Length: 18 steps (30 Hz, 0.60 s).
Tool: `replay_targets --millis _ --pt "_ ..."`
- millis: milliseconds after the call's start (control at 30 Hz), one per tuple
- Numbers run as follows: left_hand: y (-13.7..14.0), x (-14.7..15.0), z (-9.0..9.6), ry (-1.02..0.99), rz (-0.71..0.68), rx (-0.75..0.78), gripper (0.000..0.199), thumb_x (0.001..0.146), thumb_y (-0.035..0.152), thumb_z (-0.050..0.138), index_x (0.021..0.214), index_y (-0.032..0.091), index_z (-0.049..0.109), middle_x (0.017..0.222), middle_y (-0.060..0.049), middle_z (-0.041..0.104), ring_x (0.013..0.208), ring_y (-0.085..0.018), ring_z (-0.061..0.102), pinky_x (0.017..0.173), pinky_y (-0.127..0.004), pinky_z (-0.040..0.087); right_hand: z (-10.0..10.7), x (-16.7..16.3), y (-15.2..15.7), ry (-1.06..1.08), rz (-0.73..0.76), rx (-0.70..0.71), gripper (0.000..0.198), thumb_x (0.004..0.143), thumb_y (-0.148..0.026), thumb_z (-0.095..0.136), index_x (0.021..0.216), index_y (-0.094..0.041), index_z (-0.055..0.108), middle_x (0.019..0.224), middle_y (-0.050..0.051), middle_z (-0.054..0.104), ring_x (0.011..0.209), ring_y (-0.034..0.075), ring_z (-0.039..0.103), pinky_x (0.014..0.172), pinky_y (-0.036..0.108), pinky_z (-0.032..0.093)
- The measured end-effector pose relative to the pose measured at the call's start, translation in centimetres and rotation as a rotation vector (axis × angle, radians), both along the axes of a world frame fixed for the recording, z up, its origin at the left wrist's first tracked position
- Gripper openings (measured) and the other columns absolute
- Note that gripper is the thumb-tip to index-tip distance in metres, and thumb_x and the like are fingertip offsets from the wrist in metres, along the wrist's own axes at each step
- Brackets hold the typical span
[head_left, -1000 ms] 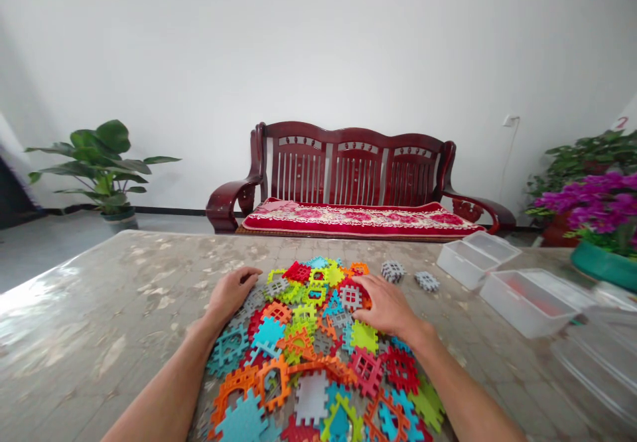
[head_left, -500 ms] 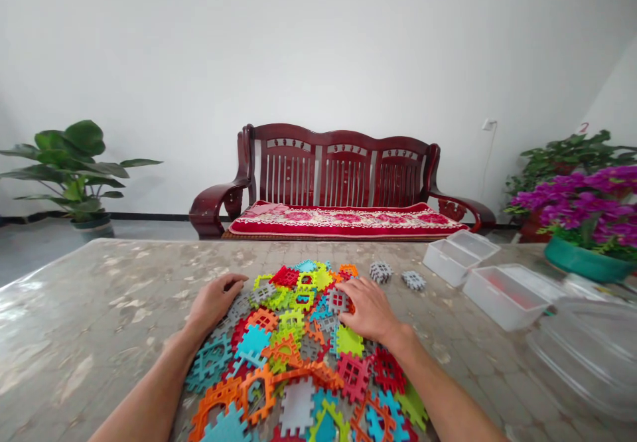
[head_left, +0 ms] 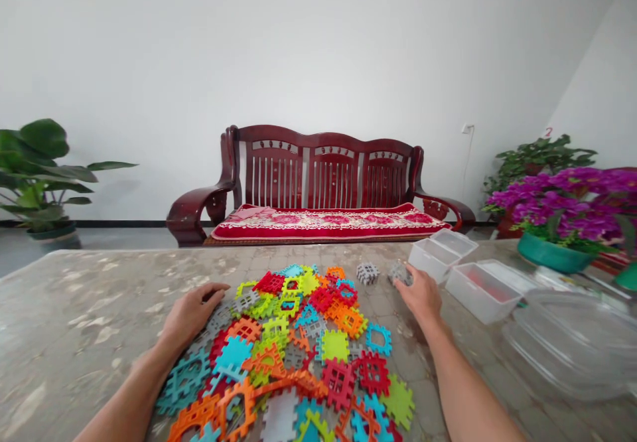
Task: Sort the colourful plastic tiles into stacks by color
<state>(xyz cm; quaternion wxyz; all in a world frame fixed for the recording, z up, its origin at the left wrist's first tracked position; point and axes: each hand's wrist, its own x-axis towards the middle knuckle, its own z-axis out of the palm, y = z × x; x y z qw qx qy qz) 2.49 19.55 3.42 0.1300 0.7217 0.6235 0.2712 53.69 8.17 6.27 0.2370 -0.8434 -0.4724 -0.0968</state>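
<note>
A spread-out pile of colourful interlocking plastic tiles (head_left: 279, 349) covers the middle of the table, in orange, red, lime green, blue and grey. My left hand (head_left: 192, 316) rests at the pile's left edge, its fingers loosely bent and holding nothing that I can see. Right of the pile, my right hand (head_left: 421, 296) has its thumb and fingertips closed around a grey tile (head_left: 398, 273) at the small grey stack there; the fingers partly cover it. Just left of it stands another stack of grey tiles (head_left: 367, 273).
Two clear plastic boxes, the nearer box (head_left: 482, 299) and the farther box (head_left: 432, 259), stand open at the right. Clear lids (head_left: 572, 342) lie closer to me. Purple flowers in a green pot (head_left: 555, 253) are beyond them. A wooden bench (head_left: 318, 170) is behind the table.
My right hand has moved from the pile rightward to the grey stack, and the grey window tile under it has left the pile. My left hand has stayed beside the pile. The view has shifted slightly.
</note>
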Motion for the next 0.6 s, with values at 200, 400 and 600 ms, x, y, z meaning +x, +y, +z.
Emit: replay_targets --millis 200,400,600 --pt "0.1 -0.2 -0.4 0.001 0.016 0.022 0.043 0.082 0.050 0.046 0.102 0.026 0.076 0.099 -0.003 0.079 0.091 -0.026 0.071 0.079 -0.030 0.051 -1.1 0.9 -0.3 -0.040 -0.032 -0.064 0.047 0.083 -0.049 0.058 0.122 -0.022 0.065 0.108 0.010 0.070 0.101 0.029 0.063 0.083 0.036 0.046" --pt "0.1 -0.4 -0.6 -0.011 0.009 0.039 0.042 0.082 0.050 0.047 0.101 0.026 0.076 0.098 -0.003 0.079 0.091 -0.025 0.071 0.079 -0.029 0.051 -0.6 0.1 -0.2 -0.045 -0.044 -0.022 0.050 0.084 -0.048 0.056 0.126 -0.022 0.063 0.114 0.012 0.069 0.104 0.030 0.062 0.086 0.037 0.046" --pt "-0.1 -0.1 -0.2 -0.014 0.029 0.045 0.040 0.080 0.049 0.049 0.098 0.027 0.077 0.094 -0.003 0.079 0.088 -0.025 0.071 0.077 -0.029 0.052 0.6 -3.5 1.0 -0.024 0.117 0.057 0.049 0.086 -0.049 0.056 0.125 -0.021 0.063 0.117 0.010 0.068 0.110 0.027 0.059 0.094 0.036 0.042"
